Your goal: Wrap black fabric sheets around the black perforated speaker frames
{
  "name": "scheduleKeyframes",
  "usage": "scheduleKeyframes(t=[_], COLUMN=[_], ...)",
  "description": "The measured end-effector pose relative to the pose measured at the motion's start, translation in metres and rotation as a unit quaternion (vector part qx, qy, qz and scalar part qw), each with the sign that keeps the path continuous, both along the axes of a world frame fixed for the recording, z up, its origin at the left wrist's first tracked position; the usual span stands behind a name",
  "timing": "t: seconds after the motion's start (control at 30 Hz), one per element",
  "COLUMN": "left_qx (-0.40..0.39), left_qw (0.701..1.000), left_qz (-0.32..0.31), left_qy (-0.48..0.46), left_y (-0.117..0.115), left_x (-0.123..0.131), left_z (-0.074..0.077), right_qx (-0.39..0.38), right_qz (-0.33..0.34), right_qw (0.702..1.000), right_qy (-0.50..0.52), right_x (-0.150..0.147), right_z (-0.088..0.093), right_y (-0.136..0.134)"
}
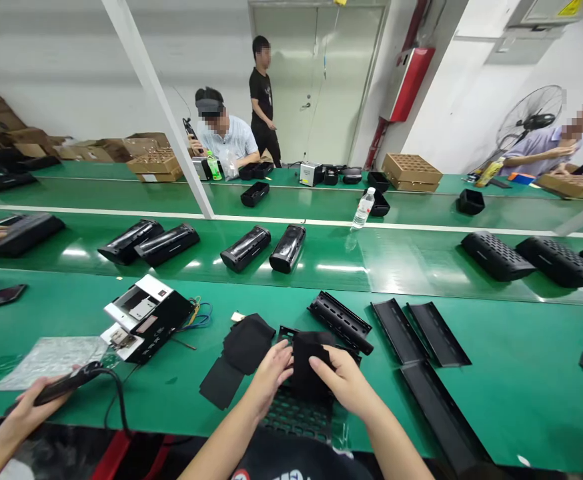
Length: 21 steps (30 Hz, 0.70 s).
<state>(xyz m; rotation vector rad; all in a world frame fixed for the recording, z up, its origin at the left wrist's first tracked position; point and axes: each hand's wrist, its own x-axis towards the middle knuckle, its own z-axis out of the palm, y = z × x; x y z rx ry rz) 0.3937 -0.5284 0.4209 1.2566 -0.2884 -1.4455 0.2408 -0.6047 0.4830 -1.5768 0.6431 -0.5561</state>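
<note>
In the head view, a thin black sheet [309, 367] is upright between my hands. My right hand [344, 379] is closed on its right side, with the thumb pressed on its face. My left hand [273, 367] has its fingers bent against the sheet's left edge. Beneath the sheet lies a black perforated plastic panel [296, 417], partly covered by my hands. To the left of my left hand, several loose black sheets [246, 343] lie in an overlapping pile. A slotted black plastic shell [340, 321] rests just beyond my right hand.
Black trough-shaped covers [441, 410] lie on the right. To the left are a silver-and-black device [146, 317], plastic wrap [51, 360] and a co-worker's hand [34, 407] holding a corded tool [69, 383]. Glossy black housings [245, 249] and a water bottle [363, 209] stand farther back.
</note>
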Motion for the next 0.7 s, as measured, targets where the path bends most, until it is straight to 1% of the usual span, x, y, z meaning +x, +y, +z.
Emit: scheduleKeyframes(t=[0.03, 0.07, 0.1, 0.13, 0.17, 0.2, 0.27, 0.3, 0.33, 0.4, 0.47, 0.5, 0.53, 0.57, 0.63, 0.67, 0.7], left_qx=[-0.014, -0.02, -0.016, -0.008, 0.0, 0.003, -0.004, -0.008, -0.01, -0.005, 0.005, 0.01, 0.015, 0.018, 0.017, 0.015, 0.014], left_qw=[0.996, 0.986, 0.973, 0.962, 0.96, 0.963, 0.978, 0.983, 0.987, 0.993, 0.997, 0.998, 0.999, 0.999, 0.999, 0.999, 0.999], left_qz=[-0.033, -0.07, -0.103, -0.118, -0.11, -0.084, -0.006, 0.021, 0.031, 0.009, -0.021, -0.029, -0.031, -0.031, -0.026, -0.023, -0.019], left_qy=[0.076, 0.148, 0.207, 0.244, 0.259, 0.255, 0.207, 0.18, 0.155, 0.114, 0.073, 0.053, 0.034, 0.018, -0.014, -0.031, -0.046], left_y=[0.0, 0.001, 0.002, 0.003, 0.004, 0.005, 0.005, 0.004, 0.003, 0.001, -0.001, -0.002, -0.003, -0.004, -0.006, -0.007, -0.008], left_x=[-0.004, -0.009, -0.013, -0.016, -0.019, -0.02, -0.017, -0.014, -0.011, -0.005, -0.003, -0.005, -0.008, -0.011, -0.02, -0.023, -0.025], left_z=[0.002, 0.005, 0.006, 0.008, 0.008, 0.008, 0.007, 0.007, 0.008, 0.01, 0.015, 0.017, 0.019, 0.021, 0.024, 0.025, 0.025], right_qx=[0.022, 0.052, 0.087, 0.124, 0.157, 0.184, 0.212, 0.215, 0.204, 0.151, 0.06, 0.007, -0.041, -0.082, -0.162, -0.19, -0.217], right_qz=[0.026, 0.038, 0.033, 0.012, -0.016, -0.046, -0.098, -0.112, -0.121, -0.151, -0.201, -0.22, -0.22, -0.198, -0.113, -0.075, -0.055], right_qw=[0.999, 0.998, 0.995, 0.992, 0.987, 0.981, 0.972, 0.97, 0.971, 0.971, 0.961, 0.956, 0.956, 0.96, 0.966, 0.965, 0.96], right_qy=[-0.008, -0.016, -0.023, -0.03, -0.037, -0.04, -0.029, -0.011, 0.023, 0.111, 0.181, 0.195, 0.192, 0.181, 0.167, 0.165, 0.167], right_x=[0.0, 0.0, -0.001, -0.003, -0.007, -0.011, -0.02, -0.026, -0.03, -0.037, -0.038, -0.036, -0.032, -0.027, -0.016, -0.01, -0.005], right_z=[0.006, 0.01, 0.011, 0.01, 0.007, 0.001, -0.014, -0.023, -0.032, -0.047, -0.056, -0.057, -0.057, -0.055, -0.048, -0.046, -0.044], right_y=[0.0, 0.0, -0.001, -0.003, -0.006, -0.01, -0.02, -0.025, -0.029, -0.033, -0.031, -0.027, -0.021, -0.014, 0.0, 0.005, 0.01])
